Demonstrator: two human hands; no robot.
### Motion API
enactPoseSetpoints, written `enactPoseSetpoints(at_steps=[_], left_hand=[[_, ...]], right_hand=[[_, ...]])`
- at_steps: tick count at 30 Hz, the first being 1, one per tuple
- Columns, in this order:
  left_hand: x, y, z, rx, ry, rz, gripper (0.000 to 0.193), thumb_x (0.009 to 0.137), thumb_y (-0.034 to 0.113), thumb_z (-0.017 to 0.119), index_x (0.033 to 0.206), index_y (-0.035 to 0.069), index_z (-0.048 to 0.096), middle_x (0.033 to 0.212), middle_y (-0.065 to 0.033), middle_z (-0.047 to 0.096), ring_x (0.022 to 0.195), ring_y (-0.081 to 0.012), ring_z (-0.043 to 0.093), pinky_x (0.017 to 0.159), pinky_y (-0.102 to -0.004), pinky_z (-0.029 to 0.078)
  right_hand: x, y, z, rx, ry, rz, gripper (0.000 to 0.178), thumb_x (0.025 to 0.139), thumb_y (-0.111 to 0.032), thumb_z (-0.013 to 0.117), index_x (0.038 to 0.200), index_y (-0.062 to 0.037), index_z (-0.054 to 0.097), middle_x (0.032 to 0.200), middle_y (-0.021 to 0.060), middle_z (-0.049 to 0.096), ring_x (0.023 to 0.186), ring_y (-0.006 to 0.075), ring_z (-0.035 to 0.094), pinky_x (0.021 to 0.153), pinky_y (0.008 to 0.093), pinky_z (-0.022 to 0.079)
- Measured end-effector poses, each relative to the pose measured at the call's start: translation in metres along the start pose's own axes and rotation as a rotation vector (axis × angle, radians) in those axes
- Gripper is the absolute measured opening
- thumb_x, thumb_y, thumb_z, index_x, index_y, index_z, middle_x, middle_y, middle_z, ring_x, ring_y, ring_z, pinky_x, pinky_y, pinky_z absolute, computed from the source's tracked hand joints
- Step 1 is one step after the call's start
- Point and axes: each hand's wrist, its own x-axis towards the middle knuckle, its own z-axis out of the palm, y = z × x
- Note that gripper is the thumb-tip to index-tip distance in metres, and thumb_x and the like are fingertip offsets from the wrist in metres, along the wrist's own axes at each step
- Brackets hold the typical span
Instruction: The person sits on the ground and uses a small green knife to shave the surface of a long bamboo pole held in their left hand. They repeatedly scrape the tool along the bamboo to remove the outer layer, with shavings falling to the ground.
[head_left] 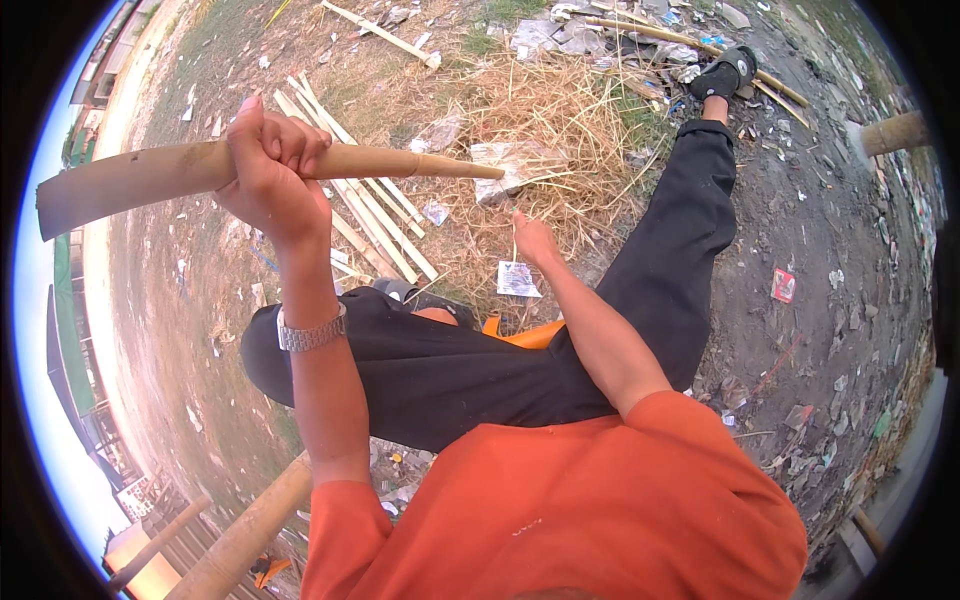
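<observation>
My left hand (272,170) is raised at the left and closed around a long tan bamboo strip (140,182). The strip looks broad at its left end and narrows to a tip above a grey block (500,168), which lies on dry straw (560,110). I cannot tell whether the tip touches the block. Low between my legs, my right hand (537,240) is just below the block. Its fingers are bent together, with a thin pale sliver by them; what they hold is mostly hidden.
Several pale split bamboo strips (375,215) lie on the ground left of the straw. A white printed paper (517,279) is below my right hand. Something orange (535,337) shows beneath my leg. Bamboo poles (245,530) stand at lower left; litter covers the dirt at right.
</observation>
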Motion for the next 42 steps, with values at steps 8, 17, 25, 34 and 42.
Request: enactPoseSetpoints(at_steps=[8, 17, 25, 34, 42], left_hand=[[0.015, 0.001, -0.029, 0.108, -0.243, -0.029, 0.04, 0.091, 0.021, 0.044, 0.055, 0.015, 0.027, 0.045, 0.0014, 0.024, 0.039, -0.0114, 0.027, 0.051, -0.0313, 0.035], [0.018, -0.002, -0.035, 0.091, -0.316, -0.009, 0.04, 0.092, 0.021, 0.04, 0.055, 0.015, 0.024, 0.045, 0.0014, 0.021, 0.038, -0.0112, 0.024, 0.05, -0.0314, 0.033], [0.013, 0.001, -0.035, 0.041, -0.428, -0.035, 0.039, 0.09, 0.019, 0.038, 0.054, 0.015, 0.025, 0.045, 0.0012, 0.022, 0.039, -0.0109, 0.024, 0.047, -0.0306, 0.03], [0.015, 0.002, -0.044, 0.003, -0.592, -0.051, 0.038, 0.09, 0.017, 0.036, 0.054, 0.015, 0.025, 0.045, 0.0011, 0.023, 0.04, -0.0114, 0.024, 0.048, -0.0311, 0.03], [0.019, 0.001, -0.049, 0.025, -0.571, -0.077, 0.038, 0.089, 0.018, 0.037, 0.053, 0.015, 0.025, 0.045, 0.0008, 0.023, 0.041, -0.0115, 0.024, 0.05, -0.0318, 0.032]], right_hand=[[-0.075, -0.095, -0.055, 0.289, -0.026, -0.323, 0.061, 0.097, -0.045, 0.026, 0.087, 0.0033, 0.061, 0.081, 0.0302, 0.06, 0.082, 0.0472, 0.056, 0.078, 0.0505, 0.043], [-0.082, -0.088, -0.05, 0.205, -0.059, -0.269, 0.056, 0.098, -0.041, 0.027, 0.088, 0.0043, 0.06, 0.083, 0.0315, 0.059, 0.084, 0.0474, 0.056, 0.079, 0.0507, 0.043], [-0.091, -0.106, -0.06, 0.188, -0.091, -0.28, 0.062, 0.098, -0.042, 0.026, 0.082, 0.0055, 0.062, 0.082, 0.034, 0.058, 0.085, 0.0456, 0.058, 0.08, 0.0501, 0.043], [-0.108, -0.113, -0.064, 0.213, 0.006, -0.349, 0.061, 0.097, -0.043, 0.028, 0.086, 0.0048, 0.065, 0.077, 0.0309, 0.061, 0.08, 0.0479, 0.058, 0.079, 0.0517, 0.044], [-0.11, -0.11, -0.066, 0.213, -0.024, -0.407, 0.062, 0.096, -0.044, 0.027, 0.09, 0.0046, 0.065, 0.086, 0.0308, 0.062, 0.086, 0.0459, 0.059, 0.08, 0.0513, 0.045]])
